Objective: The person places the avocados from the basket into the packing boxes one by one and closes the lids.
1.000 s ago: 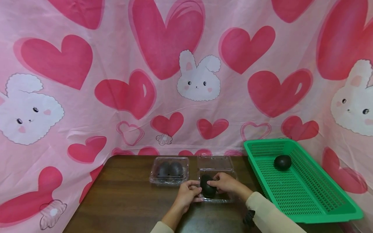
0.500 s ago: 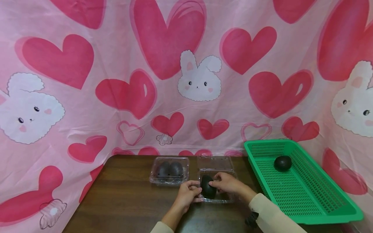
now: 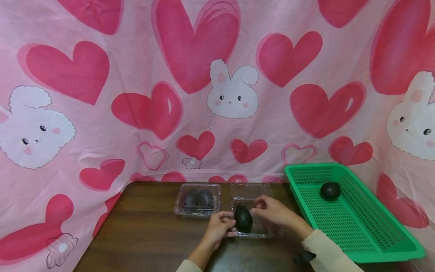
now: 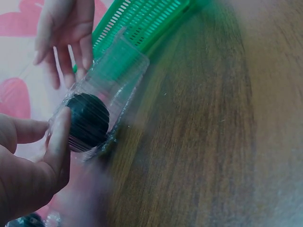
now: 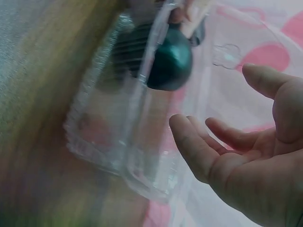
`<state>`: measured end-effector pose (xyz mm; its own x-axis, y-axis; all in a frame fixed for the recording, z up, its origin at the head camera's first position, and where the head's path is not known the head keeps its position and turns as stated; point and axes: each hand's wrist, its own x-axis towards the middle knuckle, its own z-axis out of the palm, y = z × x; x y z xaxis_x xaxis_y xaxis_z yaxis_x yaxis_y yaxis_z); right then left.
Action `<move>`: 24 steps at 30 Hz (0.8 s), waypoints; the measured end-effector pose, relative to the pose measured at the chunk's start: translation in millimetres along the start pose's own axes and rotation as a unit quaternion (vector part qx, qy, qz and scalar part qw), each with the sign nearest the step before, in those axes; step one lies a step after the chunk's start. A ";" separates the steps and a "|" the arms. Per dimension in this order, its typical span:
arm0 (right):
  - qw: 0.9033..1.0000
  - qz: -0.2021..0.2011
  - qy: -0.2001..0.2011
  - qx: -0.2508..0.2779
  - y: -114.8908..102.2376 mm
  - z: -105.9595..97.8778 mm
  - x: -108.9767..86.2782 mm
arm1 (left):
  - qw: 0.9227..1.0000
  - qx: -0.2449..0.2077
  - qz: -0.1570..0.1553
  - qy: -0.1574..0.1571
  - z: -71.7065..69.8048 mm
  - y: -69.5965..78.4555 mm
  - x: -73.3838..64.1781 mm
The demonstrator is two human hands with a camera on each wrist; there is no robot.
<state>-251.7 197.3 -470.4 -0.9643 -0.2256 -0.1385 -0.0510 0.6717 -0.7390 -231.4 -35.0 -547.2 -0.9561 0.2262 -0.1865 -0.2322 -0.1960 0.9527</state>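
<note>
Dark fruit [image 3: 243, 220]: one, lying in left side of clear box [image 3: 261, 227], lid folded back.
Left hand [image 3: 217, 228]: pinching box's left edge.
Right hand [image 3: 273, 212]: fingers parted, holding nothing, just right of fruit.
Lidded box [image 3: 197, 212]: two dark fruits [image 3: 205, 198], on table [image 3: 153, 230].
Green basket [image 3: 384, 256]: far right, one more dark fruit [image 3: 330, 191].

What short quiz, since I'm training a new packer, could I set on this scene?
1. How many dark oval items can be seen in the open clear container?
2. True or false: the right hand holds nothing.
3. In the head view, the green basket stands where?
A) Left of the open clear container
B) Behind it
C) Right of it

Key: 1. One. 2. True. 3. C.
</note>
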 end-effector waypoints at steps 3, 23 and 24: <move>1.000 -0.024 0.012 -0.002 -2.2 -10.4 -4.1 | 1.000 0.000 0.000 0.001 -0.2 0.1 -0.7; 0.994 -0.062 0.083 0.029 -3.3 -71.8 -28.4 | 1.000 -0.002 0.002 -0.009 -0.8 0.6 0.3; 0.994 -0.061 0.089 0.024 -2.3 -75.2 -28.8 | 1.000 -0.002 0.002 -0.009 -0.8 0.9 0.1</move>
<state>-243.4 255.3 -415.2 -0.9825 -0.1724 0.0698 -0.1623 0.6115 -0.7744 -231.8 -35.9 -546.5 -0.9538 0.2421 -0.1777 -0.2285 -0.2008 0.9526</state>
